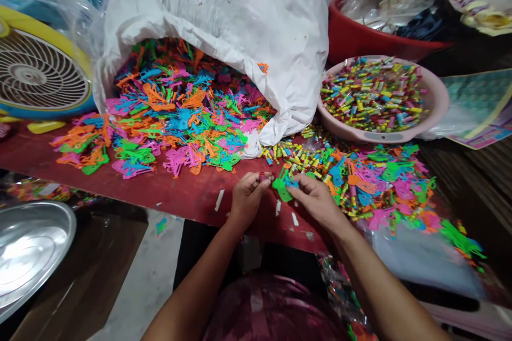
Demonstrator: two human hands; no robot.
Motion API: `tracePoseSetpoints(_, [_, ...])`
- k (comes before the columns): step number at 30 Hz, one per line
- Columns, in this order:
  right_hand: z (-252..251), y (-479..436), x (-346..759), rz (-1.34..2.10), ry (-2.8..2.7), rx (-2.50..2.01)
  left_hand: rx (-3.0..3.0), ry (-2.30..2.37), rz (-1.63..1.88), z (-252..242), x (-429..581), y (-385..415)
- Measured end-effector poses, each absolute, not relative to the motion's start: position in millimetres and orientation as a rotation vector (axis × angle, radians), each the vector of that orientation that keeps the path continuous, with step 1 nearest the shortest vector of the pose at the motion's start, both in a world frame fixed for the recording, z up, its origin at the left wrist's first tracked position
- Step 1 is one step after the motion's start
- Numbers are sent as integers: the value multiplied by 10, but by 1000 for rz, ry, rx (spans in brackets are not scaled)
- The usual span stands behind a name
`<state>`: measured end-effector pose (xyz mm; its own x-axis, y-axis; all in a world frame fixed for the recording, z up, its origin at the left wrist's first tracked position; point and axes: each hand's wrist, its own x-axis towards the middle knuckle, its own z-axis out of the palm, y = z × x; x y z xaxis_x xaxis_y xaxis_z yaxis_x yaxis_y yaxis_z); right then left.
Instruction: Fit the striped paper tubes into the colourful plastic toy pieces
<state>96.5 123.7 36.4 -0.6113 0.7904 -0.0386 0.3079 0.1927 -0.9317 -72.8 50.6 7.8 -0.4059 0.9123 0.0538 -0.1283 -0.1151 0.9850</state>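
Note:
My left hand (248, 197) is closed in a pinch around a small tube (262, 176) with a dark red end, mostly hidden by the fingers. Just right of it, my right hand (316, 200) grips small plastic toy pieces (283, 187), green and blue, by their right side; their exact kind is not clear. The two hands are close together but apart, above the front of the red table (192, 192). To the right of my right hand lies a mixed pile of coloured plastic pieces (366, 184) with small yellow-labelled tubes (298, 155) among and behind them.
A white sack (236, 5) spills coloured plastic pieces (184, 112) onto the table. Behind right are a pink basin (434, 98) of small tubes and a red tub (334, 32). A yellow fan (30, 74) stands left; a metal bowl (66, 218) sits lower left. Clear plastic bags (424, 256) lie right.

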Motion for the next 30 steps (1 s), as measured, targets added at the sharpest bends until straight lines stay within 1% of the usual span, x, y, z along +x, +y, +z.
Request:
tracePoseSetpoints(3, [422, 1190, 947, 1226, -1978, -1021, 1084, 1441, 1617, 26, -723, 512])
tracePoseSetpoints(7, [514, 1096, 863, 981, -2056, -1041, 1235, 1499, 1559, -40, -696, 527])
tracePoseSetpoints(22, [494, 1042, 826, 675, -2255, -942, 1500, 1610, 1481, -143, -692, 540])
tracePoseSetpoints(27, [529, 1016, 840, 691, -2250, -939, 1573, 1653, 1414, -130, -663, 519])
tracePoseSetpoints(30, [584, 1003, 824, 834, -2205, -962, 1632, 1724, 1355, -132, -649, 510])
